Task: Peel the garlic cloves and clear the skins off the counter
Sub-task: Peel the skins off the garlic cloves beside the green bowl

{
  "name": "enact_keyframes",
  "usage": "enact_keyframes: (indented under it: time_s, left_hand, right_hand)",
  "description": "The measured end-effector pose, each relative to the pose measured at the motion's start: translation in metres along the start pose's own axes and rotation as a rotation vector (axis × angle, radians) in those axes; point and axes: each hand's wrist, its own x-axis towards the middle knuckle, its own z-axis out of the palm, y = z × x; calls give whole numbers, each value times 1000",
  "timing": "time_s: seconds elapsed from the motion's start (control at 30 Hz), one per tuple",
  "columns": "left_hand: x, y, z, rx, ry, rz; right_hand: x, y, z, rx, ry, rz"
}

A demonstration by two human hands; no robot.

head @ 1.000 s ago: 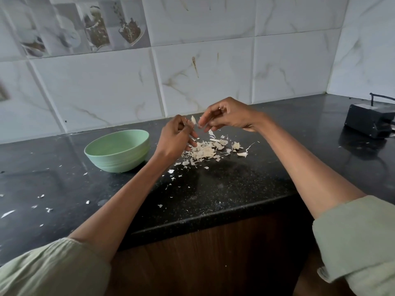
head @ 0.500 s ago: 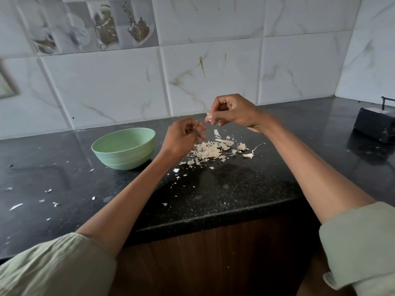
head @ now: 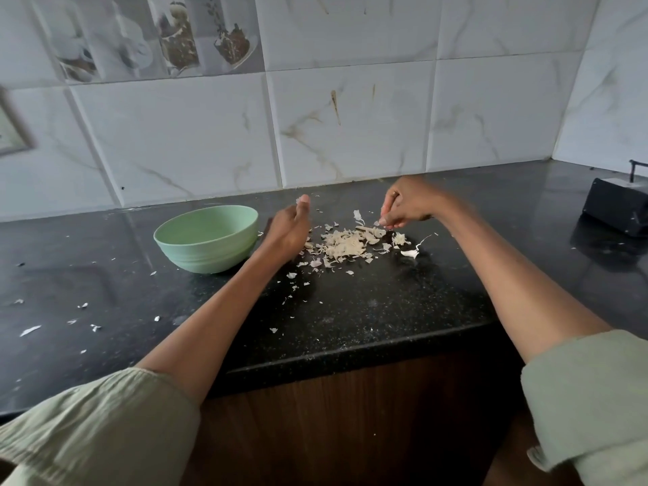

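Note:
A pile of pale garlic skins [head: 343, 244] lies on the black counter [head: 368, 310], right of a mint green bowl [head: 210, 256]. My left hand [head: 289, 231] hovers between bowl and pile, blurred, its fingers curled round a small pale garlic clove [head: 301, 199] at the fingertips. My right hand [head: 408, 205] is lowered over the far right edge of the pile. Its fingertips point down and pinch a bit of skin just above the heap. Inside the bowl I see nothing from this angle.
Small skin flakes [head: 84, 320] are scattered over the counter's left part and in front of the pile. A black box-like device [head: 617, 206] sits at the far right. A tiled wall runs close behind, and the counter's front edge [head: 350, 356] is near my arms.
My hands have parted. The left hand has swung left toward the bowl with the clove, and the right hand has dropped from mid-air down to the skin pile.

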Motion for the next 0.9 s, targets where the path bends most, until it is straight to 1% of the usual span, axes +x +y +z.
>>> enact_keyframes:
  time_s: [0.1, 0.2, 0.3, 0.37, 0.4, 0.43, 0.5, 0.53, 0.6, 0.67, 0.73, 0.8, 0.83, 0.87, 0.9]
  left_hand:
    - [4, -6, 0, 30, -15, -43]
    - [6, -5, 1, 54, -51, -45]
    - [9, -3, 1, 55, 38, -14]
    - [10, -3, -1, 97, 123, -19]
    - [10, -3, -2, 123, 130, -35]
    - [9, -3, -2, 177, 116, -58]
    - [8, -3, -1, 281, 33, -143]
    - [9, -4, 1, 300, 1, -155]
    - [10, -5, 3, 254, -10, -108]
    - [8, -1, 4, 130, 27, -23]
    - [4, 5, 2, 39, 65, 64]
    - [1, 8, 3, -15, 90, 154]
    - [1, 8, 3, -42, 95, 184]
    - [0, 9, 4, -56, 94, 202]
    - [-1, 10, 3, -58, 99, 215]
  right_hand:
    - [-1, 2, 0, -4, -1, 46]
    - [0, 4, 0, -1, 24, 80]
    - [1, 5, 0, -67, 32, 80]
    - [2, 4, 1, -95, 29, 84]
    - [2, 2, 2, -105, 29, 87]
    - [3, 2, 2, -117, 30, 91]
    - [3, 0, 4, -145, 37, 92]
    - [3, 0, 4, -158, 40, 89]
    - [1, -4, 5, -188, 45, 80]
    - [-1, -8, 7, -208, 78, 49]
    - [-3, -15, 6, -192, 211, -25]
    - [-4, -22, 5, -167, 416, -102]
    - [-2, -22, 5, -163, 485, -117]
    - [-1, -21, 4, -183, 476, -106]
    - [0, -20, 6, -216, 377, -67]
